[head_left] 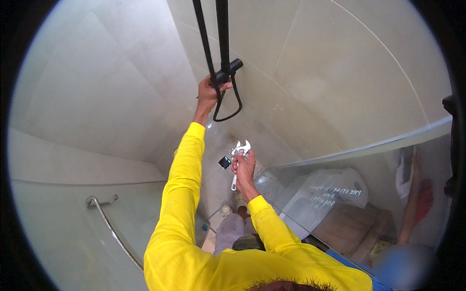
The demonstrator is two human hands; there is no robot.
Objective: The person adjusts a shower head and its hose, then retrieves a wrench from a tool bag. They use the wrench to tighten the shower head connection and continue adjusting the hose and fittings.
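My left hand (208,94) reaches up along the wall, its fingers closed around the near end of a black cylindrical shower mixer bar (235,66). A black riser pipe (222,29) rises from that bar. Below it a black shower hose (239,101) hangs in a loop, close to my left fingers. Lower down, my right hand (245,167) grips a silver adjustable wrench (246,146). The wrench's jaws point up past my fingers and its handle end sticks out below my fist. Nothing touches the jaws.
A dark square drain (224,162) lies in the tiled floor. To the left is a glass panel with a curved chrome handle (112,232). Behind the right glass are a white panel (335,186), brown cardboard (357,225) and another person's arm (410,206).
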